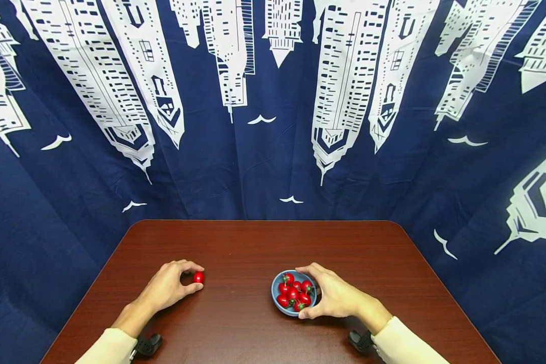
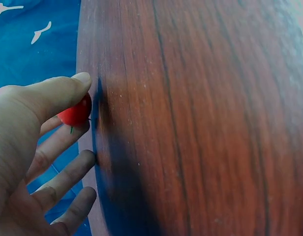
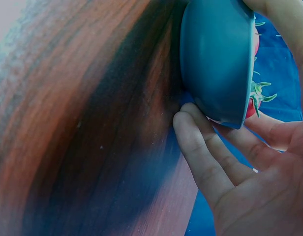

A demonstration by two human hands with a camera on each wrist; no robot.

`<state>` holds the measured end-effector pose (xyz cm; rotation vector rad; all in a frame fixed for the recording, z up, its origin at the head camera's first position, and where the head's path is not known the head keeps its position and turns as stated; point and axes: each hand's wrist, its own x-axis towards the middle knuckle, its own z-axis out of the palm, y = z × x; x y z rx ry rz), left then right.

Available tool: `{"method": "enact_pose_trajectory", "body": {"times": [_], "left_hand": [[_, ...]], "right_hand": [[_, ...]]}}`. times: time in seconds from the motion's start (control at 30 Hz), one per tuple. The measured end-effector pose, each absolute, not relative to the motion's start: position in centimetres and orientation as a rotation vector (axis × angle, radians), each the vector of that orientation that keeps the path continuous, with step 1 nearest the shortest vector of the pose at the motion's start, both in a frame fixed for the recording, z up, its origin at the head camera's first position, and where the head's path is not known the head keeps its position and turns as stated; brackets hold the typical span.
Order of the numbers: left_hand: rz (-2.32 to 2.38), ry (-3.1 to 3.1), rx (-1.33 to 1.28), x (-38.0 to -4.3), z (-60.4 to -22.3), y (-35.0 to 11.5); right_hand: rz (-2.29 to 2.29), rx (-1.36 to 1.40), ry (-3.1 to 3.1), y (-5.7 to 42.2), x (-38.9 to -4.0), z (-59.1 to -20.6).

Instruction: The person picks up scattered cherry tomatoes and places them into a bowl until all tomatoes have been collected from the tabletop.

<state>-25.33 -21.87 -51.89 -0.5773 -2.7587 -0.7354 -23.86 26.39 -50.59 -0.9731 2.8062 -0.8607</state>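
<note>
A single red cherry tomato point(image 1: 198, 277) is at the left of the brown table, pinched between the thumb and finger of my left hand point(image 1: 169, 284). In the left wrist view the tomato point(image 2: 76, 112) shows a small green stem, and the other fingers spread loosely below it. Right of the table's middle is a blue bowl point(image 1: 275, 302) with several red cherry tomatoes point(image 1: 292, 293) in it, some with green stems. My right hand point(image 1: 335, 293) grips this bowl from its right side, fingers at the far rim and thumb at the near rim. The right wrist view shows the bowl's outer wall point(image 3: 218, 59) up close.
The brown wooden table point(image 1: 236, 242) has rounded far corners. Behind it and at both sides hangs a dark blue cloth point(image 1: 236, 167) printed with white buildings and birds. A black wrist device point(image 1: 147, 345) is strapped at each cream sleeve point(image 1: 405, 344).
</note>
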Motion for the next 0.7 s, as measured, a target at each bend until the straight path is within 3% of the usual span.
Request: {"method": "enact_pose_trajectory", "body": {"times": [0.7], "left_hand": [[-0.764,-2.726,-0.558,-24.5,-50.4,-19.9]], "right_hand": [[-0.882,-0.984,2.784,26.4,-24.1,-50.6]]}}
